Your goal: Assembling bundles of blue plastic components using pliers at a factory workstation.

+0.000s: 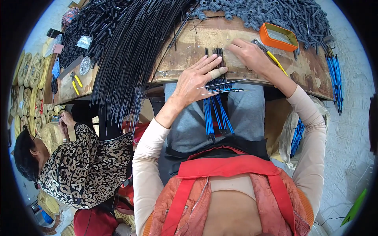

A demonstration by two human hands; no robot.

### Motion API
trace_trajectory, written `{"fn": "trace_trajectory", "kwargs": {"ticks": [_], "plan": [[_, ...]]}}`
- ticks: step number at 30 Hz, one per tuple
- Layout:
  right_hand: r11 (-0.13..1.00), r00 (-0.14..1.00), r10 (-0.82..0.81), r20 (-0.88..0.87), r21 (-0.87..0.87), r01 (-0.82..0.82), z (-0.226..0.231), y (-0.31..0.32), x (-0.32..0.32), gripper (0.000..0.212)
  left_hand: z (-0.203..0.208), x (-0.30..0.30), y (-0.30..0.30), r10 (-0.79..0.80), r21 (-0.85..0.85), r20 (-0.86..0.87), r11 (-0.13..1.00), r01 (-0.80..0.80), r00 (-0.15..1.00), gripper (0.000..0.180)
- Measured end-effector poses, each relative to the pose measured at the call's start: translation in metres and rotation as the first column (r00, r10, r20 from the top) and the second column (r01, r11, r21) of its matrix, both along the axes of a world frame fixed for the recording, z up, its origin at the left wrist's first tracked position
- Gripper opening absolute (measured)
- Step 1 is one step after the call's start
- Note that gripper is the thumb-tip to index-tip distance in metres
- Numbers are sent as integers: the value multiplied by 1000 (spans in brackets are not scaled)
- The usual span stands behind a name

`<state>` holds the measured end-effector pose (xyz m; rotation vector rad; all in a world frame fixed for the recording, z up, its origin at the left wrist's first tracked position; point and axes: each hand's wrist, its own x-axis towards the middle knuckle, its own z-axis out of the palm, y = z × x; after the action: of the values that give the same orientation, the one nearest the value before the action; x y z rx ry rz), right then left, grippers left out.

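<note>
My left hand (197, 80) lies flat across several black-and-blue rods (208, 114) at the table's front edge, its fingers stretched out; one finger is wrapped in tape. The black ends of the rods point up the tabletop, and the blue lengths hang down over my lap. Two thin metal wires (246, 90) run crosswise through the rods just below my fingers. To the right, my right hand (248, 55) is held over the tabletop with its fingertips pinched together. Whatever is between them is too small to make out. Yellow-handled pliers (276, 63) rest beside that hand.
Long black rods (134, 51) fan over the table's left part. Grey plastic fittings (283, 17) pile up behind an orange box (278, 37). Black parts (92, 29) and other pliers (76, 82) lie far left. A co-worker in a patterned top (90, 165) sits at left.
</note>
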<state>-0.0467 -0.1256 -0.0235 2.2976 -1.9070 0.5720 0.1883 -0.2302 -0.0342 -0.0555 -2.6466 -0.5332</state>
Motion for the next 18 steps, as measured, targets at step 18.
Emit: {"fn": "trace_trajectory", "kwargs": {"ticks": [18], "plan": [[999, 999, 33, -27, -19, -34, -4, -12, 10, 34, 3, -6, 8, 92, 8, -37, 996, -91, 995, 68]]}}
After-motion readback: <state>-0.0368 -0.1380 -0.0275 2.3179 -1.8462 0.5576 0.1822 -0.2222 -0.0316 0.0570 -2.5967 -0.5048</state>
